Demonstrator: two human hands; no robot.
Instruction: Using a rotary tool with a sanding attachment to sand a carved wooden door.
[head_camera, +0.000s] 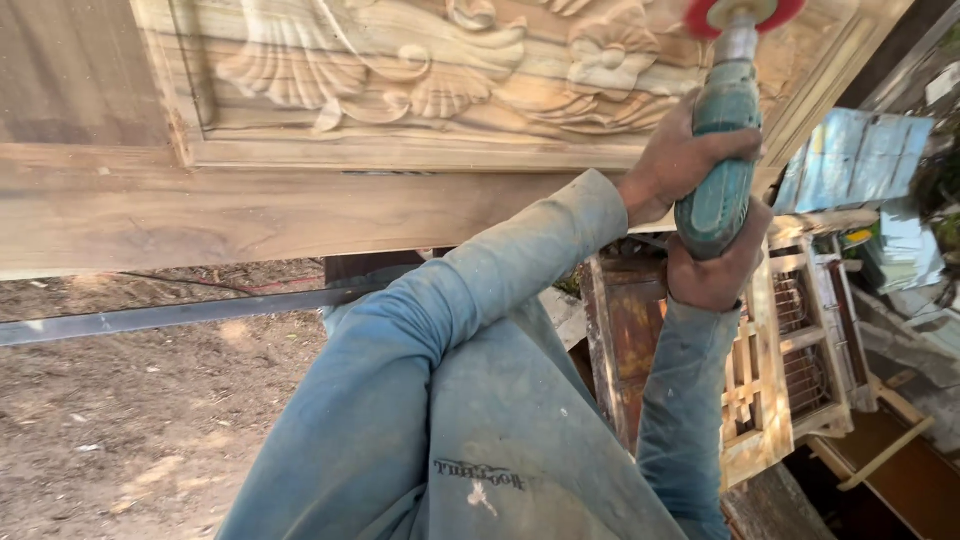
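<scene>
Both hands grip a green power sander (722, 160): the left hand (672, 160) wraps its upper body, the right hand (715, 272) clasps its base. Its red disc (742, 14) meets the carved wooden panel (400, 70) near the frame's right edge.

The red sanding disc (742, 14) of the green power tool (722, 150) is cut off by the top edge, so its contact with the carved wooden panel (400, 70) cannot be told. The carving runs out of view at the top. The left hand (675, 160) and right hand (715, 270) hide much of the tool's body. The person's sleeves cover the wooden frames (780, 360) below. Small things at far right are too blurred to tell.
</scene>
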